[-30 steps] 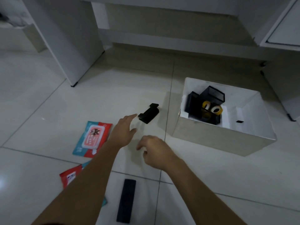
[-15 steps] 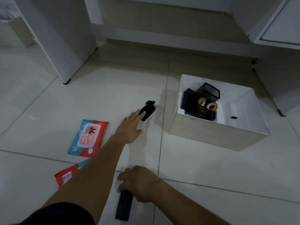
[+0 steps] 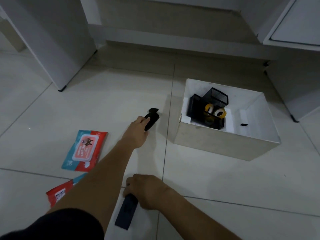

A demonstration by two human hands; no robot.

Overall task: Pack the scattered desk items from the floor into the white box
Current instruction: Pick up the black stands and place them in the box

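The white box (image 3: 223, 146) stands open on the floor at the right, holding a black mesh organizer (image 3: 216, 99) and yellow tape rolls (image 3: 215, 111). Left of it lies a small black stapler-like item (image 3: 152, 117); my left hand (image 3: 138, 130) reaches onto its near end, fingers closing around it. Near the bottom, my right hand (image 3: 147, 193) grips the top end of a long flat black bar (image 3: 126, 212) lying on the tiles. A red and teal wipes pack (image 3: 84, 150) lies further left. A second red packet (image 3: 58, 193) is partly hidden under my left arm.
White desk panels (image 3: 57, 40) rise at the back left, a low crossbar (image 3: 173, 47) runs behind, and a white cabinet (image 3: 297, 32) stands at the right, close to the box. Bare tiled floor (image 3: 225, 196) stretches in front of the box.
My left hand stretched forward from beside the wipes to the small black item and curled onto it. My right hand dropped back and took hold of the long black bar.
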